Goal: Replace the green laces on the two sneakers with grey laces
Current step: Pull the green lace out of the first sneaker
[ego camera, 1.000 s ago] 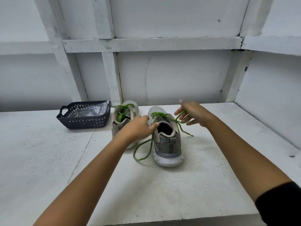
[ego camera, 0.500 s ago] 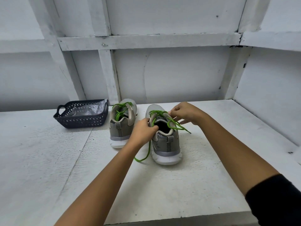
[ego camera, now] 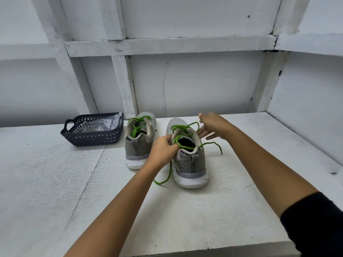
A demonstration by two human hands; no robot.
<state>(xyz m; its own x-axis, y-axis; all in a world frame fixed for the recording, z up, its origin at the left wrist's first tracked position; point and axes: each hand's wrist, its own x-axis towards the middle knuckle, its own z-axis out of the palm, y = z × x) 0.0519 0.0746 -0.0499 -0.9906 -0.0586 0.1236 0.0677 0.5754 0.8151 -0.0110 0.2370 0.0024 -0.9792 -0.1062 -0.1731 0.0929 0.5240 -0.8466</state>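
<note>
A basket [ego camera: 92, 138] at ten o'clock from the shoes held one silvery sheet [ego camera: 101, 125], perhaps a bag. Two shoes stood on the desk [ego camera: 55, 173], heels toward six: left sneaker [ego camera: 137, 147] and right sneaker [ego camera: 191, 164], each with one green lace [ego camera: 136, 125]. The left grip [ego camera: 163, 149] clasped the right sneaker's collar at nine o'clock; the right grip [ego camera: 213, 125] was wide, fingers straight, at its one o'clock.

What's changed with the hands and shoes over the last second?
The right hand, pinching the green lace before, has spread its fingers beside it. The left hand still grips the collar of the near sneaker; far sneaker and basket unmoved.
</note>
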